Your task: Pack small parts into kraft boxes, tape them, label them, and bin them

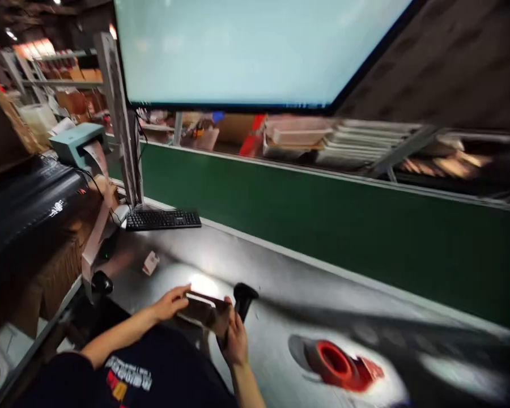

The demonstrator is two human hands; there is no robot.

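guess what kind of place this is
Likely a warehouse packing station: a green conveyor belt, a label printer, a red tape dispenser, and a handheld scanner by the right hand.

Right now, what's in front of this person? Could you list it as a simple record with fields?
left hand: holds the near-left end of a small brown box
right hand: grips a black handheld scanner beside the box
surface: grey metal table
to the right: red tape dispenser
behind: black keyboard, large bright monitor, green conveyor belt
at left: teal label printer
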